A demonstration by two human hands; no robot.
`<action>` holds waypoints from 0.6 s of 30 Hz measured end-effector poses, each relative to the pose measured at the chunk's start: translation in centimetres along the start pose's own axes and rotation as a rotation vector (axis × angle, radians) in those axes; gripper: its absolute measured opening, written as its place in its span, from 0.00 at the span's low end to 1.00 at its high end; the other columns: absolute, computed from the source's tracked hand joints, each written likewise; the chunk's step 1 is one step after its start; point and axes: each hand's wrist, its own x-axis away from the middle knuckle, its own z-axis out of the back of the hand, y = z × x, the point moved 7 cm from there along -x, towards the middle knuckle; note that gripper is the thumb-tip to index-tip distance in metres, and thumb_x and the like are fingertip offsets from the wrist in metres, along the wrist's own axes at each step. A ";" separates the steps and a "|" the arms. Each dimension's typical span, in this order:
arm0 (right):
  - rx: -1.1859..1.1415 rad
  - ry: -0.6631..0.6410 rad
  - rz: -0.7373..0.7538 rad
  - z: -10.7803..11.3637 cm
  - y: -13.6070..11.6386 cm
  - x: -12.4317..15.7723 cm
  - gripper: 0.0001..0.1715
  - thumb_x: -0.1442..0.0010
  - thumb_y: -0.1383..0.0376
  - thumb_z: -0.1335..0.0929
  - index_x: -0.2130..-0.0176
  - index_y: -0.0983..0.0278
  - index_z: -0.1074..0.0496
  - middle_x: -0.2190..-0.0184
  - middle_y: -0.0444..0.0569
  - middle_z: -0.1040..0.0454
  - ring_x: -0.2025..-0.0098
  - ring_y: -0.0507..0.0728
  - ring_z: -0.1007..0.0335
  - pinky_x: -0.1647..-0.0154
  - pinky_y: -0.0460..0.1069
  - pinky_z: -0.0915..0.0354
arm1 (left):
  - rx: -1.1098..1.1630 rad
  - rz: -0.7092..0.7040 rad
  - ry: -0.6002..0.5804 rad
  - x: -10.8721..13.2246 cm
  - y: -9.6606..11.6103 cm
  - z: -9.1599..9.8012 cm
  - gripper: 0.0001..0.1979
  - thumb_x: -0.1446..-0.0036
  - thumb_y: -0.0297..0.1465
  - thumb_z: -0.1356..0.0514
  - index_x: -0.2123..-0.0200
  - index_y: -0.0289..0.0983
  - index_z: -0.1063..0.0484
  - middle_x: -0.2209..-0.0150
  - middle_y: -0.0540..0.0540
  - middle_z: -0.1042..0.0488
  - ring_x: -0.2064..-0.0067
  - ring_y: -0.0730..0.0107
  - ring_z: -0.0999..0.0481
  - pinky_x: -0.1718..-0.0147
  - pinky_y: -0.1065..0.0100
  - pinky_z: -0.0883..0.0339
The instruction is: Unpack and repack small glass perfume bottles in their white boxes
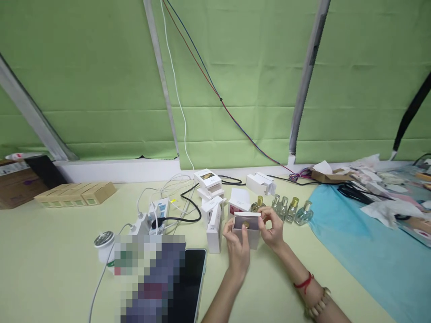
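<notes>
A small white carton (253,240) stands upright on the table with its top flaps up, and a round gold cap (246,224) shows inside its mouth. My left hand (238,246) is closed round the carton's left side, thumb on the front rim. With thumb and fingers together, my right hand (274,229) pinches the carton's upper right edge. Just behind, a glass bottle with a gold cap (259,202) is partly hidden by my right hand. Several small glass bottles (292,209) stand to the right, some gold-topped, some silver-topped.
White cartons (213,231) cluster left of my hands, with another carton (261,183) lying behind. A phone or tablet (188,282), power strip (160,213), cables and white jar (104,246) are further left. Blue sheeting (350,242) covers the right side. Brown boxes (97,193) line the back left.
</notes>
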 end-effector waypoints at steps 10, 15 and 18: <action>0.089 -0.088 0.194 -0.3 -2.7 -0.2 0.11 0.51 0.71 0.37 0.64 0.67 0.35 0.64 0.52 0.34 0.64 0.49 0.35 0.74 0.42 0.38 | 0.244 -0.034 0.097 0.1 1.5 1.7 0.19 0.51 0.34 0.47 0.57 0.36 0.49 0.60 0.43 0.39 0.60 0.73 0.32 0.63 0.71 0.35; 0.045 -0.118 0.255 -0.2 -3.7 -0.2 0.10 0.49 0.68 0.41 0.65 0.67 0.36 0.65 0.52 0.35 0.64 0.50 0.34 0.69 0.44 0.37 | 0.403 0.031 0.072 0.2 1.8 1.4 0.20 0.60 0.30 0.48 0.59 0.36 0.47 0.64 0.46 0.38 0.66 0.76 0.34 0.67 0.73 0.37; 0.034 -0.138 0.279 -0.2 -4.0 -0.2 0.09 0.49 0.68 0.41 0.66 0.67 0.36 0.65 0.51 0.35 0.64 0.50 0.34 0.68 0.45 0.37 | 0.468 0.041 0.052 0.5 2.0 1.1 0.21 0.62 0.30 0.48 0.61 0.36 0.47 0.65 0.47 0.37 0.66 0.75 0.34 0.67 0.74 0.38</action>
